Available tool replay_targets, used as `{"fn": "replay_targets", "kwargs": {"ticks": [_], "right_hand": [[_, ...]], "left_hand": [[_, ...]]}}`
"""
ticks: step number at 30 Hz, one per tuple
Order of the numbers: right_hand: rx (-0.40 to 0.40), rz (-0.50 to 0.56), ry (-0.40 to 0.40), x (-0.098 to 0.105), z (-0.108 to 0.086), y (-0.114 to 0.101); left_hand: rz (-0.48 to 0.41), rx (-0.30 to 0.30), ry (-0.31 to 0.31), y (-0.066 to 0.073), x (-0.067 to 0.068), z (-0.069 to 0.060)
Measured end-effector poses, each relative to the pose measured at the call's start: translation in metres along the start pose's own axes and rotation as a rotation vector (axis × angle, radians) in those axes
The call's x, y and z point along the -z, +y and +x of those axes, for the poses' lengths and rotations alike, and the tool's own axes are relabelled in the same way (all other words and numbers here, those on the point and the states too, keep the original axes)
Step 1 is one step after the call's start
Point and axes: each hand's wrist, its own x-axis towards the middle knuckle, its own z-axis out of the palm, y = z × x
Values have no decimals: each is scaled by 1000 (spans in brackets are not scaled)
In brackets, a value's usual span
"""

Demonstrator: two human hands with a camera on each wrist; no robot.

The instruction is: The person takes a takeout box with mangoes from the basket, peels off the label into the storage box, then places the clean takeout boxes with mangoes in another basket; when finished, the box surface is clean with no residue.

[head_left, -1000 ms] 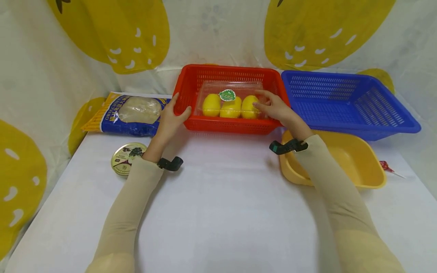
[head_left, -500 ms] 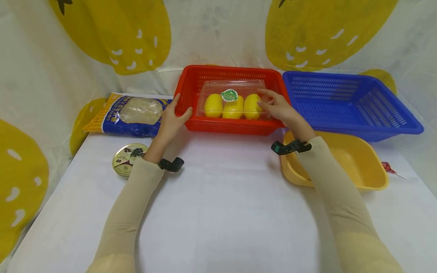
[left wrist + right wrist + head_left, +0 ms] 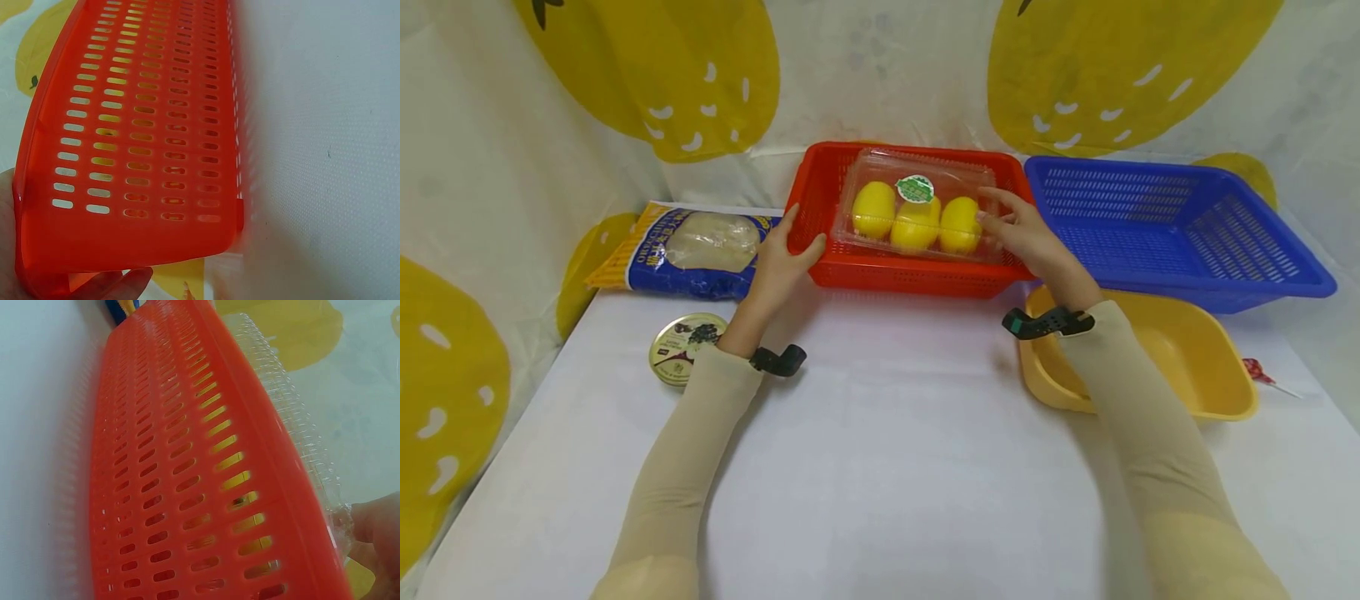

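A clear plastic clamshell box (image 3: 850, 221) with yellow lemons (image 3: 873, 210) and a green-and-white sticker sits tilted in the red basket (image 3: 910, 279), its far left part raised to about rim height. My right hand (image 3: 1026, 237) pinches the box's right end, fingers above the basket's right side. In the right wrist view, fingertips (image 3: 369, 519) meet the edge of the box beyond the red wall. My left hand (image 3: 778, 262) holds the basket's front left corner, thumb over the rim. The left wrist view shows fingers (image 3: 128, 284) below that corner.
A blue basket (image 3: 1183, 287) stands right of the red one, with a yellow tub (image 3: 1157, 350) before it under my right forearm. A lollipop (image 3: 1258, 371) lies far right. At left are a blue-and-yellow food bag (image 3: 711, 242) and a round tin (image 3: 673, 354).
The clamshell box has risen and tilted inside the basket, its left side now higher, the lemons with it. My right hand has moved slightly right. The left hand stays on the basket.
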Motion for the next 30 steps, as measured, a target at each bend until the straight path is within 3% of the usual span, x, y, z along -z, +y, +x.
{"fn": "replay_targets", "kwargs": {"ticks": [12,25,30], "right_hand": [[-77,135,8,4,-6,-8],[-79,103,-1,12,-17,-31],[-95,138,12,12,-23,-40]], "left_hand": [[5,2,3,1,-2,-1],[21,2,19,-2,-1,0],[36,-5,20,-1,-1,1]]}}
